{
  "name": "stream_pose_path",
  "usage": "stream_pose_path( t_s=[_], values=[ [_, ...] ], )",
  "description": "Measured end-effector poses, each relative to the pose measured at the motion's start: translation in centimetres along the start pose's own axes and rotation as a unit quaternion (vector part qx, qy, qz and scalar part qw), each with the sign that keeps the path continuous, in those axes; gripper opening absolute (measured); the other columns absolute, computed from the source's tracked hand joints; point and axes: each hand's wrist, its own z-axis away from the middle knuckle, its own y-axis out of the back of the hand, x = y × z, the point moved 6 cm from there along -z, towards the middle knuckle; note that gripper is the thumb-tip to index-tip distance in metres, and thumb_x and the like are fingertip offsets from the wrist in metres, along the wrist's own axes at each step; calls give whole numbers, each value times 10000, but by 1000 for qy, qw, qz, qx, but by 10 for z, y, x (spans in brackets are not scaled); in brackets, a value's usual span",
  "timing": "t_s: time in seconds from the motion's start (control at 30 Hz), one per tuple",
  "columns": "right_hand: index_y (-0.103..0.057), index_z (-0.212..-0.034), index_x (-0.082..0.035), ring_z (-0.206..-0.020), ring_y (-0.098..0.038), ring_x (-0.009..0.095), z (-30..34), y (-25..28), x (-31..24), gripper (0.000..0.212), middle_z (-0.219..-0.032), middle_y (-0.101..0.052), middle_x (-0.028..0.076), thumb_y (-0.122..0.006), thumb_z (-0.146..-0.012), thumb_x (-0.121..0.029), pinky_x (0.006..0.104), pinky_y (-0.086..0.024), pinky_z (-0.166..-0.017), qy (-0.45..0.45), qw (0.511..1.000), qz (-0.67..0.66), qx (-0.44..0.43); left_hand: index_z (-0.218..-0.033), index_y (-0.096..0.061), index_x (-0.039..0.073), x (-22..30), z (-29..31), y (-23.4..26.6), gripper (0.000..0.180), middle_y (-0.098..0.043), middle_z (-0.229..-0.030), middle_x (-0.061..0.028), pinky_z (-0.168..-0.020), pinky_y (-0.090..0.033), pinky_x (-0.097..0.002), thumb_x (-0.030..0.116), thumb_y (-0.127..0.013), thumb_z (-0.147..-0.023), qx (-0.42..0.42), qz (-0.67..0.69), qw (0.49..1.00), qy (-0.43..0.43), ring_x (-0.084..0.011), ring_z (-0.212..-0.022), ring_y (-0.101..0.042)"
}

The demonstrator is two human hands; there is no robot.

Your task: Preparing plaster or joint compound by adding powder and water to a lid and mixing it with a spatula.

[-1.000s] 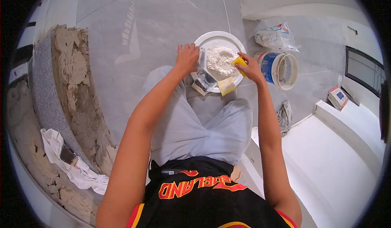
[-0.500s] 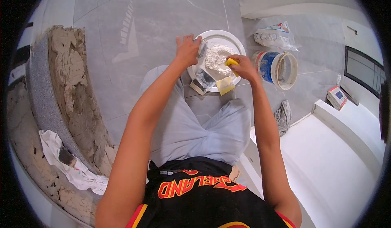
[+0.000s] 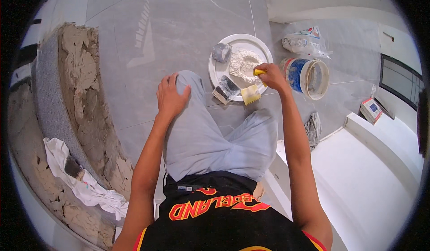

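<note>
In my right hand point(image 3: 272, 77) is a small yellow tool point(image 3: 258, 72), its end at the right side of a heap of white powder point(image 3: 240, 63); my fingers cover most of it. The powder lies in a shallow round white tray point(image 3: 242, 37) on the floor. My left hand point(image 3: 172, 96) rests on my left knee with its fingers apart and nothing in it. Around the powder on the tray sit a grey flat piece point(image 3: 221, 53), a dark-and-pale scraper point(image 3: 226, 90) and a pale yellow notched spreader point(image 3: 251, 94), the last two overlapping the near rim.
Right of the tray a blue-and-white bucket point(image 3: 295, 74) lies on its side, with a plastic bag point(image 3: 302, 41) beyond it. A crumpled grey bag point(image 3: 313, 128) and a small box point(image 3: 371, 111) are nearer right. At left runs a mortar-covered ledge point(image 3: 80, 81) with a white cloth point(image 3: 80, 179).
My left hand has left the grey piece on the tray and come back to my left knee. My right hand keeps the yellow tool at the powder, shifted only slightly.
</note>
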Motion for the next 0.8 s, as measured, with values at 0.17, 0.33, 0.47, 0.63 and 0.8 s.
stream_pose_path(
  t_s=[0.17, 0.33, 0.47, 0.63, 0.8],
  values=[
    [-664, -905, -55, -843, -599, 319, 7, 7, 18, 308, -916, -628, 161, -536, -625, -68, 355, -467, -776, 14, 997, 79, 18, -1267, -411, 73, 0, -11, -6, 645, -380, -1286, -177, -961, -313, -449, 378, -577, -724, -26, -13, 1000, 7, -339, -1176, -364],
    [-662, -888, -39, -830, -600, 309, 5, 21, 9, 286, -907, -629, 159, -539, -630, -44, 347, -465, -768, 19, 994, 82, 64, -1266, -414, 77, -4, -11, -6, 643, -378, -1289, -177, -959, -316, -448, 376, -582, -722, -25, -14, 1000, 13, -334, -1172, -369],
    [-671, -884, -51, -841, -601, 316, 1, 16, 0, 283, -919, -631, 154, -547, -629, -64, 354, -470, -784, 13, 996, 79, 48, -1266, -416, 77, -2, -11, -5, 644, -380, -1288, -173, -957, -318, -448, 381, -581, -722, -31, -8, 999, 18, -333, -1170, -372],
    [-664, -885, -35, -827, -601, 309, -1, 14, 11, 288, -907, -632, 155, -532, -629, -37, 342, -466, -771, 28, 994, 91, 46, -1267, -416, 84, 0, -11, -4, 645, -382, -1287, -170, -958, -317, -449, 389, -578, -722, -28, -4, 999, 18, -330, -1168, -375],
    [-658, -881, -21, -799, -607, 288, -3, 18, -1, 281, -892, -636, 148, -518, -638, -11, 323, -464, -747, 45, 994, 76, 66, -1270, -415, 91, -2, -11, -5, 642, -383, -1286, -169, -958, -317, -448, 388, -579, -724, -26, -11, 999, 23, -328, -1168, -376]
  ],
)
